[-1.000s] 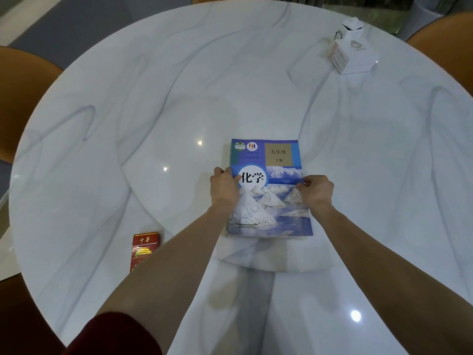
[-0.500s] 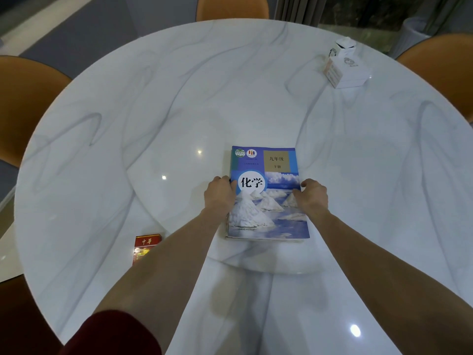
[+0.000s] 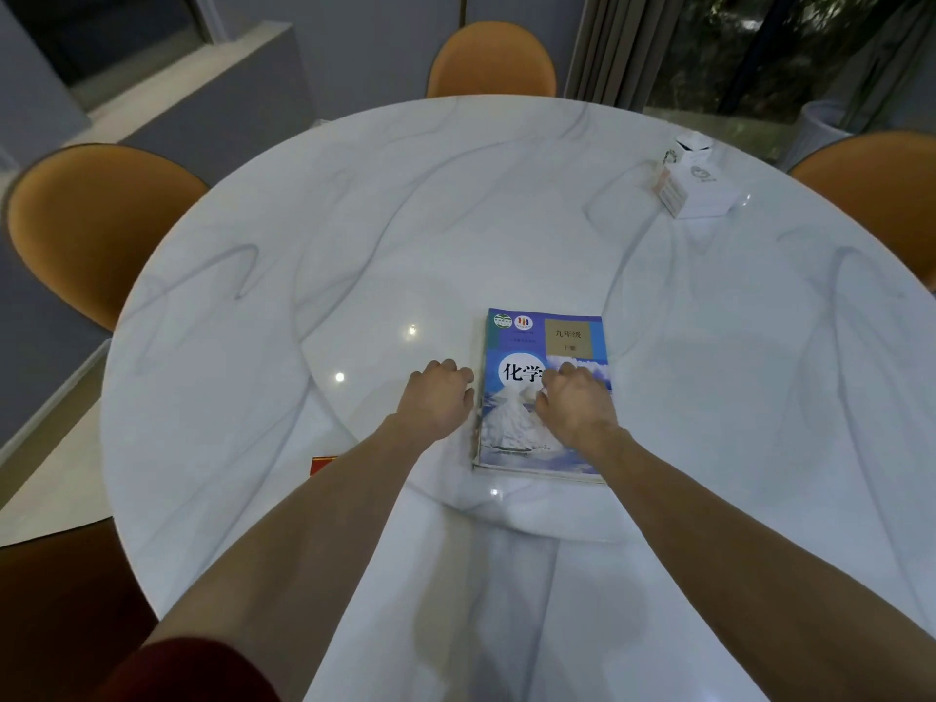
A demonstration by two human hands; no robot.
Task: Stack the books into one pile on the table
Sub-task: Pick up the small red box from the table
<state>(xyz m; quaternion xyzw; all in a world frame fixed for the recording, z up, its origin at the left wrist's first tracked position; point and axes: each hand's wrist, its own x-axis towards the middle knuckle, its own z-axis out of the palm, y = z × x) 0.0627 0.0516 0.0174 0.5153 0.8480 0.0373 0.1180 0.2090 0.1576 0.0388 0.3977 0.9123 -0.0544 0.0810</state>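
Observation:
A blue chemistry textbook (image 3: 547,336) with white mounds on its cover lies flat on top of a pile on the white marble table (image 3: 354,220). Page edges of what lies under it show along the left and near sides. My left hand (image 3: 438,397) sits on the table just left of the pile, fingers curled in, right at the spine edge. My right hand (image 3: 575,407) rests on the cover's lower right half with its fingers curled, hiding part of the picture. Neither hand grips the pile.
A white tissue box (image 3: 696,190) stands at the far right of the table. A small red pack (image 3: 323,463) peeks out beside my left forearm. Orange chairs stand at the left (image 3: 101,220), the far side (image 3: 491,63) and the right (image 3: 876,184).
Both hands held the pile's left and right edges before. My left hand has come off to the left, my right hand has moved onto the cover, and the camera has tilted up.

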